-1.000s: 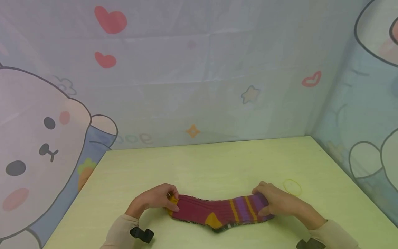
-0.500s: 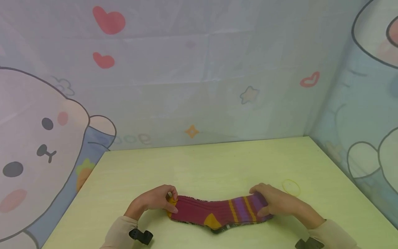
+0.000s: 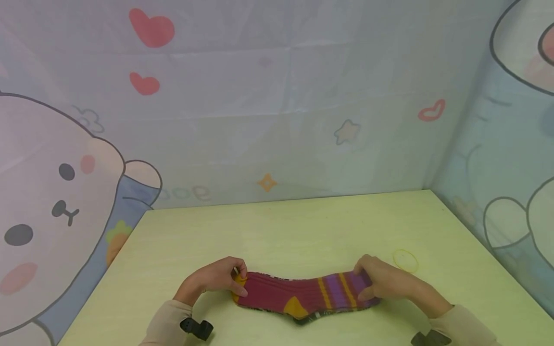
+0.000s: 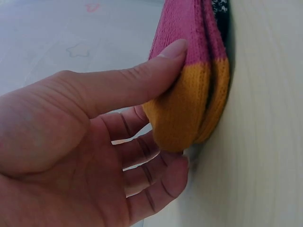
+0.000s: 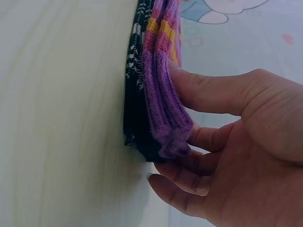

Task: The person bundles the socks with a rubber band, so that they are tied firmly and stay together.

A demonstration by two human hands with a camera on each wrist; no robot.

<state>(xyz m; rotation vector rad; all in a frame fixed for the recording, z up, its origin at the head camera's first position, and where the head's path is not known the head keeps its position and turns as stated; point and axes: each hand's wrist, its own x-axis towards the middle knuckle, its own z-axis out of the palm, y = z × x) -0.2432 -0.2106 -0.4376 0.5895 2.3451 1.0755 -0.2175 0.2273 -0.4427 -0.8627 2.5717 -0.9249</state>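
A stack of knitted socks lies lengthwise near the front of the table. On top is a maroon sock with a mustard toe and heel and a purple, yellow-striped cuff. Dark black-and-white socks show underneath. My left hand grips the toe end; in the left wrist view its thumb presses the mustard toe and the fingers curl round the other edge. At the opposite end my right hand holds the purple cuff between thumb and fingers, with the lower fingers curled below the cuff end.
A thin yellow rubber band lies on the pale table just beyond the right hand. Printed cloth walls with hearts and cartoon animals rise behind the table and along its sides.
The fingers of my right hand have drawn in slightly to the right along the cuff. The left hand and the socks stay in place.
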